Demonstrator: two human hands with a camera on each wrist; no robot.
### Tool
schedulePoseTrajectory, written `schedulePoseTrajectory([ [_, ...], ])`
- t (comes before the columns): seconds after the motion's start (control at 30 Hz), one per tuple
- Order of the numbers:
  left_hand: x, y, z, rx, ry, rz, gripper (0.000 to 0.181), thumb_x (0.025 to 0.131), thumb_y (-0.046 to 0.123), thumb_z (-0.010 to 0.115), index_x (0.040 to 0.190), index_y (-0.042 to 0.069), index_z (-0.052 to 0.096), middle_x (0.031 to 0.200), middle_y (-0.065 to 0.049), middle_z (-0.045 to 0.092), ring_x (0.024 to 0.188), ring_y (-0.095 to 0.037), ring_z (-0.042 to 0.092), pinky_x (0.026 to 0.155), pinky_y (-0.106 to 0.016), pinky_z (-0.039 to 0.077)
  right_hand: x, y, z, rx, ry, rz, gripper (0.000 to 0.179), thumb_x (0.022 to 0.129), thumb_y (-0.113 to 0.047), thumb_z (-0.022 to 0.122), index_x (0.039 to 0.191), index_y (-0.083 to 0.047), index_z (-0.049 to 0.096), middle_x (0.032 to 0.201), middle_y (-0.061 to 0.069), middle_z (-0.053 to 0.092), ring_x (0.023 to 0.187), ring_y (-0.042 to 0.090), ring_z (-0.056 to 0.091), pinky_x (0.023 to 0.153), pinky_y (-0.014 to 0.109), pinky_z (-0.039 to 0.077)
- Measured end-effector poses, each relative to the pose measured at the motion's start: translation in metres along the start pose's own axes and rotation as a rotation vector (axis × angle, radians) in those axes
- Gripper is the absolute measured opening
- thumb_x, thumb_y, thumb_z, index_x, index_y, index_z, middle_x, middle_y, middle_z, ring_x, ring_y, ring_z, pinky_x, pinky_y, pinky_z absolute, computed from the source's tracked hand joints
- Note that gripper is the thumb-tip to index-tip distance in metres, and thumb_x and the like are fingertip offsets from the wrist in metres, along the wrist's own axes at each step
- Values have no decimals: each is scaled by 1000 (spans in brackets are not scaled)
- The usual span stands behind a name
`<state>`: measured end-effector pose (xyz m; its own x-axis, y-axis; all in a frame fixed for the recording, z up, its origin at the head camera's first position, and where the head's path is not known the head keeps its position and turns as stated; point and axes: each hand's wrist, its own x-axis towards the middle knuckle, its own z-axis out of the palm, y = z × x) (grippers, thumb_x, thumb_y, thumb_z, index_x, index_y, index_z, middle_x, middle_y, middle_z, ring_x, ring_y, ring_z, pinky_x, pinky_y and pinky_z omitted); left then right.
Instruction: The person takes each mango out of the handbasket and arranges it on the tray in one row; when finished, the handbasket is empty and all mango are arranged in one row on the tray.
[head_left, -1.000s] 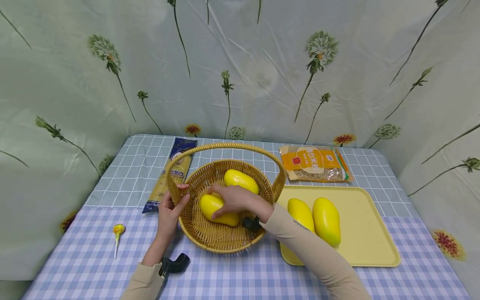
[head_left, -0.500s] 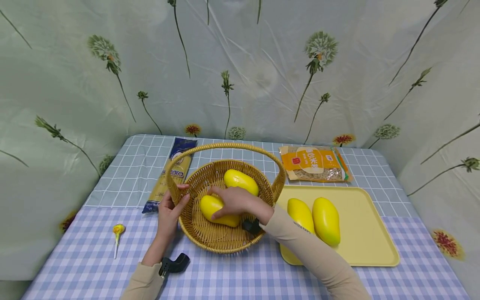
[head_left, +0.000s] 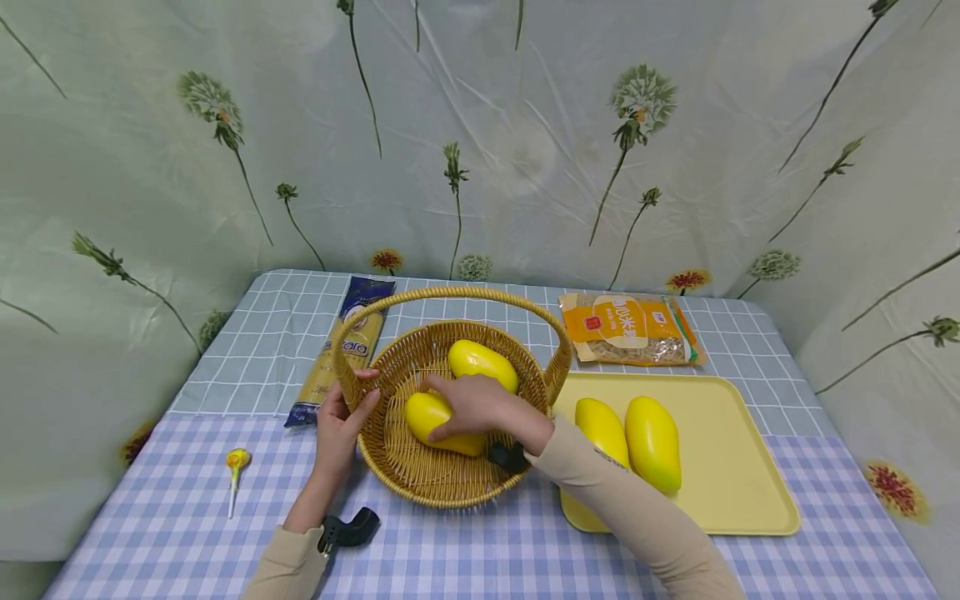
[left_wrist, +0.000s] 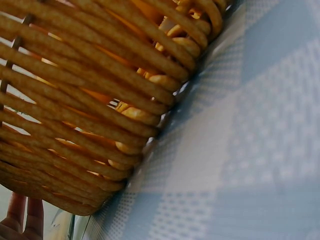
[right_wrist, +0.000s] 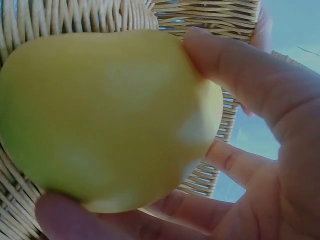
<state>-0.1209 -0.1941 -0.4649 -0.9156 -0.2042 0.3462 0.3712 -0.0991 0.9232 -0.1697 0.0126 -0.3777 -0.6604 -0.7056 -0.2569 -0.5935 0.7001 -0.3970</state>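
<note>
A round wicker basket (head_left: 427, 487) with a tall arched handle stands mid-table in the head view. My left hand (head_left: 341, 429) grips its left rim at the foot of the handle, thumb toward the inside. Inside the basket, my right hand (head_left: 480, 406) holds a yellow mango (head_left: 423, 414), fingers and thumb spread around its sides. The right wrist view shows this mango (right_wrist: 110, 115) close up, with the thumb on one side and fingers on the other. A second mango (head_left: 480, 360) lies behind it in the basket. Woven basket wall (left_wrist: 90, 75) fills much of the left wrist view.
A yellow tray (head_left: 735, 467) at right bears two mangoes (head_left: 652, 442), partly behind my right sleeve. An orange-labelled food bag (head_left: 630, 327) lies behind the tray. A blue-and-gold pasta packet (head_left: 322, 375) lies left of the basket, and a lollipop (head_left: 237, 462) nearer the front left.
My right hand and the mango it holds have shifted very slightly to the right inside the basket. My left hand has stayed on the rim.
</note>
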Motion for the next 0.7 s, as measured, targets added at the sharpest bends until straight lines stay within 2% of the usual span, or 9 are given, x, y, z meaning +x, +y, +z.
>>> schedulePoseTrajectory([
  [0.17,0,0,0,1,2,-6,27,91,-5,58,115,-13,49,115,-10,62,114,-21,52,96,-28,39,-5,-2,-4,-27,11,3,65,78,-45,75,133,-25,46,98,3,66,77,15,57,63,31,44],
  [0.33,0,-1,0,1,2,-6,27,91,-5,59,115,-13,50,116,-15,60,114,-21,52,96,-27,39,-11,-4,-9,-59,32,1,67,78,-48,75,134,-29,45,105,1,66,82,15,58,66,33,43],
  [0.5,0,-1,-1,-7,-1,2,26,91,-6,58,115,-12,50,117,-20,58,114,-22,52,96,-27,39,-17,-5,-13,-80,65,-16,68,77,-50,74,135,-31,45,105,1,66,83,15,58,66,34,43],
  [0.7,0,-1,0,-2,-6,14,26,91,-6,57,115,-13,50,115,-12,61,113,-21,52,96,-27,39,-27,-7,-14,-71,100,-46,68,78,-51,73,136,-32,44,106,-1,65,83,13,57,66,34,42],
])
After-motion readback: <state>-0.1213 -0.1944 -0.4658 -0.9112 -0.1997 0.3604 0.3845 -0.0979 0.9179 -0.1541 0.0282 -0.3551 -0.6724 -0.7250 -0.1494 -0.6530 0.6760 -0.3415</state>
